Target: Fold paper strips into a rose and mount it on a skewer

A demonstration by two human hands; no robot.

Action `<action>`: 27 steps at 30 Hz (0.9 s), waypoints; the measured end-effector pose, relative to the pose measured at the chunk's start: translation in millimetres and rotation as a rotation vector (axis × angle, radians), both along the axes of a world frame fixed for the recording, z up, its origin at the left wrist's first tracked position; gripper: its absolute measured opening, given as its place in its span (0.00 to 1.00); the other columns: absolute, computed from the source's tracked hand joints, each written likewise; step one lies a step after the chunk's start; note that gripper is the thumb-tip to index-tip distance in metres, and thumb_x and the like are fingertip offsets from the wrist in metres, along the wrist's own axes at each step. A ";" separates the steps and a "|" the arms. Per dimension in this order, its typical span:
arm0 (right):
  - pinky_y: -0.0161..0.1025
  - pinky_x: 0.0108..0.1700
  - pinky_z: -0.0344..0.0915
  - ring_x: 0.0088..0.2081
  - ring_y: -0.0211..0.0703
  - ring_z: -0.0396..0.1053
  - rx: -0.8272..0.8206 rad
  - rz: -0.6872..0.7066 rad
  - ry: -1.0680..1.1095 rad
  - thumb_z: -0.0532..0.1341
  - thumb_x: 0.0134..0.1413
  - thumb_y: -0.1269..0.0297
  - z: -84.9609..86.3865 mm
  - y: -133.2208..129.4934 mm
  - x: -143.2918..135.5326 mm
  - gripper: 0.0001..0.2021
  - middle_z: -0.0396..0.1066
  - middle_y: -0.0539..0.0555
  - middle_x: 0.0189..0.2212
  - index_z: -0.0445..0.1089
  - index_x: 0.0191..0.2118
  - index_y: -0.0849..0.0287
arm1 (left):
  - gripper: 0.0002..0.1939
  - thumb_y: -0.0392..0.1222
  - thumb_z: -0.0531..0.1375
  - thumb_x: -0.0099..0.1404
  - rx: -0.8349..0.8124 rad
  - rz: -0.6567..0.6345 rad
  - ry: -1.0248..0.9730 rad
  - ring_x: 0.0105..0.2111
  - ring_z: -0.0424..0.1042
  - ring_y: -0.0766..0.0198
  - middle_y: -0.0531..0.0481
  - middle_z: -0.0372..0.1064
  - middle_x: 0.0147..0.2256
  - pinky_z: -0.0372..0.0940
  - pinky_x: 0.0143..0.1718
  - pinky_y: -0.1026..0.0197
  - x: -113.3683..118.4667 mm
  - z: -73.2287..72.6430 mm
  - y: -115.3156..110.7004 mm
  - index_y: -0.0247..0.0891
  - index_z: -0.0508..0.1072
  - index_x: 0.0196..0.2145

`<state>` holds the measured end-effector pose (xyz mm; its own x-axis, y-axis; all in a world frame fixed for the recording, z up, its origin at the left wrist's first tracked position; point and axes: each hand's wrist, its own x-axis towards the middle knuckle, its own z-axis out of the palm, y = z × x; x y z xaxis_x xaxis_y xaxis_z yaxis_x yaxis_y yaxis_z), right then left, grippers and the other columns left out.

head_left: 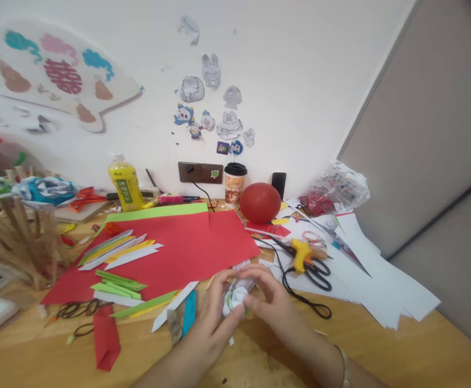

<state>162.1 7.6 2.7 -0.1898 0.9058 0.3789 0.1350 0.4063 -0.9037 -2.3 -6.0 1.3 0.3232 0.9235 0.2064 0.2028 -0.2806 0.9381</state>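
Between my two hands is a small folded-paper piece [234,298], white with a bit of green. My left hand [216,318] curls round its left side, thumb pressed along the near face. From the right, my right hand [274,304] closes over it with thumb and fingers. Fingers cover much of the piece, so its full shape is hidden. Just left of my left hand lie a blue folded strip [189,312] and a white folded strip [174,306]. Green folded strips [119,284] and a red folded paper [106,337] are further left.
Red paper sheets [195,242] cover the table's middle. To the right are a yellow glue gun [301,256], black-handled scissors [320,275] and white paper [381,280]. Behind stand a red balloon [260,203], a lidded cup [234,188] and a yellow bottle [125,183]. Wooden sticks [21,242] stand left.
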 end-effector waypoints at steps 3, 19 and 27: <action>0.43 0.50 0.58 0.47 0.48 0.63 0.065 -0.134 -0.100 0.63 0.48 0.59 3.0 -2.1 0.7 0.08 0.66 0.54 0.42 0.67 0.32 0.56 | 0.21 0.46 0.51 0.65 0.074 0.058 0.109 0.60 0.49 0.51 0.45 0.52 0.58 0.47 0.59 0.48 -3.6 -3.0 1.2 0.48 0.56 0.56; 0.39 0.45 0.57 0.41 0.43 0.61 0.084 -0.064 -0.446 0.65 0.49 0.69 14.9 5.2 11.8 0.06 0.63 0.50 0.34 0.66 0.27 0.57 | 0.09 0.45 0.52 0.64 0.303 0.179 0.403 0.53 0.58 0.50 0.43 0.57 0.52 0.58 0.52 0.45 2.3 -2.8 9.8 0.44 0.70 0.38; 0.38 0.41 0.60 0.37 0.40 0.64 -0.044 0.089 -0.407 0.64 0.48 0.73 5.4 12.8 14.4 0.08 0.67 0.49 0.32 0.67 0.34 0.57 | 0.05 0.36 0.58 0.59 0.536 -0.044 0.550 0.46 0.64 0.55 0.47 0.67 0.44 0.62 0.46 0.52 -6.7 2.0 21.5 0.42 0.68 0.35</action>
<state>176.5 20.4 8.1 -0.3940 0.8928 0.2183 0.4506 0.3947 -0.8007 -8.9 15.5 3.3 0.5430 0.7265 0.4211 0.5793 -0.6871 0.4385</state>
